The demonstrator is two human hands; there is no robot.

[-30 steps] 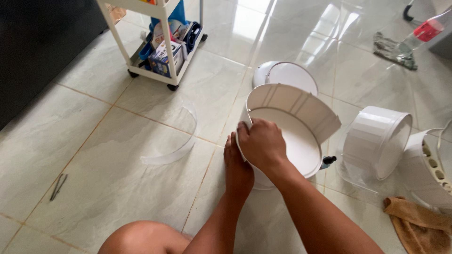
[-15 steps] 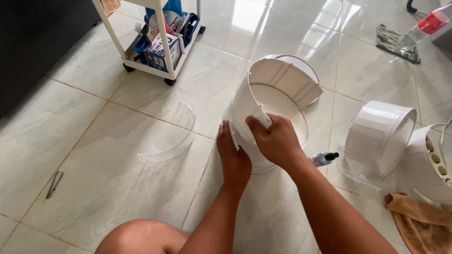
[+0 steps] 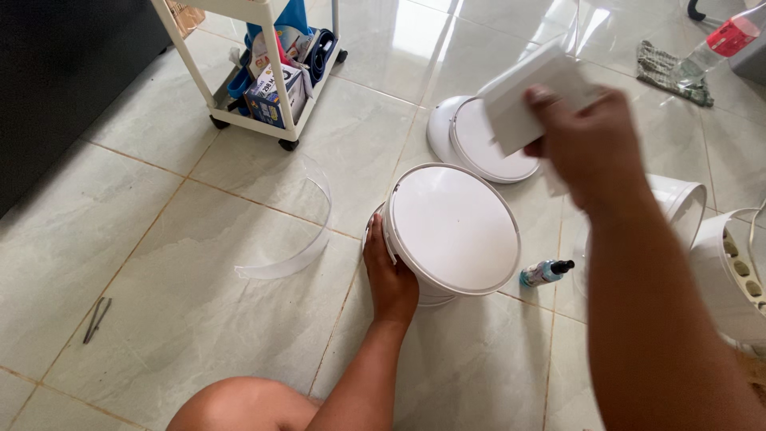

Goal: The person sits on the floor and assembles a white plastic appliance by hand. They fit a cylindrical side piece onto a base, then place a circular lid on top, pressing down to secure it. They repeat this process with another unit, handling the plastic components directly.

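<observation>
Tiled floor: a wheeled white utility cart stands at the far left. White round lampshade drum sits at centre, flat face up. Left hand grips its near-left rim. Right hand, raised above, clasps a folded white sheet. Small spray bottle lies just right of the drum.
</observation>
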